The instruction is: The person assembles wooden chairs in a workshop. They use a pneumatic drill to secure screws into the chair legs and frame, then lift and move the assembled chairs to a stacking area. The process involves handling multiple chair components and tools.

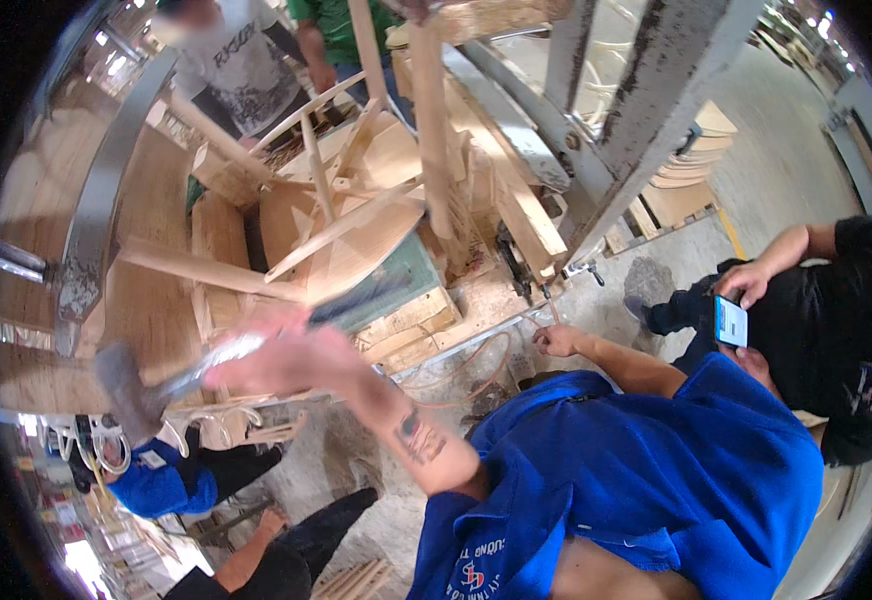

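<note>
My left hand (291, 355), smeared by motion, is closed round the handle of a hammer (128, 392), whose head is out to the left. Beyond that hand an upturned wooden chair (346, 240) lies on the bench, its pale legs and rails pointing up and sideways. At the bench's front edge my right hand (558, 341) has its fingers curled at a small thin lever (547, 300). A dark metal fitting (512, 262) is fixed beside the lever.
Grey metal frame bars (646, 110) rise at the right, and a curved metal arm (106, 200) at the left. Two people (246, 75) stand across the bench. Another person (816, 320) at the right holds a phone (730, 322). Stacked wooden parts (696, 150) rest on a pallet.
</note>
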Motion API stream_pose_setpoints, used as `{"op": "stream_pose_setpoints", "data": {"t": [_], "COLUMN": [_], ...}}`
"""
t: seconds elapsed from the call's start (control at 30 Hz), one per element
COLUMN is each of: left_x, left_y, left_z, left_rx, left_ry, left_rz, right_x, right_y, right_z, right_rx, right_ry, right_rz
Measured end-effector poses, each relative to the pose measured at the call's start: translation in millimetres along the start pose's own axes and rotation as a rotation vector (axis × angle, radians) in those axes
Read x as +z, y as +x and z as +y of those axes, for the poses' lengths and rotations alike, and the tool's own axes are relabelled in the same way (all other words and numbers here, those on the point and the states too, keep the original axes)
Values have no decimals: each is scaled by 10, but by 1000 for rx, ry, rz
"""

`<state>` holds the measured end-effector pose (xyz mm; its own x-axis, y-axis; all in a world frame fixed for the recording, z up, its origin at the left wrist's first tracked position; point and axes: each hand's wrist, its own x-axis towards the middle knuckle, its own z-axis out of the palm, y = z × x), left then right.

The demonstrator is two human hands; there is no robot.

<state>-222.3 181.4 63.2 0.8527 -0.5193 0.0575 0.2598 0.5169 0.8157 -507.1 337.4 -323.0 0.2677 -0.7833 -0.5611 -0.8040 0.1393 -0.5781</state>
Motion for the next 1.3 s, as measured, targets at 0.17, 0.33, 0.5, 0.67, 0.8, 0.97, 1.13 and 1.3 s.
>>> {"op": "stream_pose_setpoints", "data": {"t": [0.17,0.33,0.5,0.67,0.8,0.97,1.13,1.3], "left_x": [-61,-1655,-3343,-5256,-5574,-5784,-5470,-4780], "left_y": [-759,-920,-587,-95,165,581,785,672], "left_z": [-740,-589,-141,-52,229,215,-520,-1256], "left_rx": [-340,-603,-466,-159,-864,-954,-972,-773], "left_ry": [160,714,1161,1697,2106,2091,1772,1660], "left_rz": [-893,-1334,-1442,-1696,-1069,-961,-1019,-1127], "right_x": [188,1542,1445,1900,2141,2046,1526,1274], "right_y": [-54,-1231,-1200,-1167,-1016,-974,-905,-556], "right_z": [-128,893,353,-353,-348,-279,-35,431], "right_rx": [-56,22,312,349,230,396,507,515], "right_ry": [121,130,-2,403,335,124,170,47], "right_rz": [100,-81,-135,41,-74,15,113,400]}}
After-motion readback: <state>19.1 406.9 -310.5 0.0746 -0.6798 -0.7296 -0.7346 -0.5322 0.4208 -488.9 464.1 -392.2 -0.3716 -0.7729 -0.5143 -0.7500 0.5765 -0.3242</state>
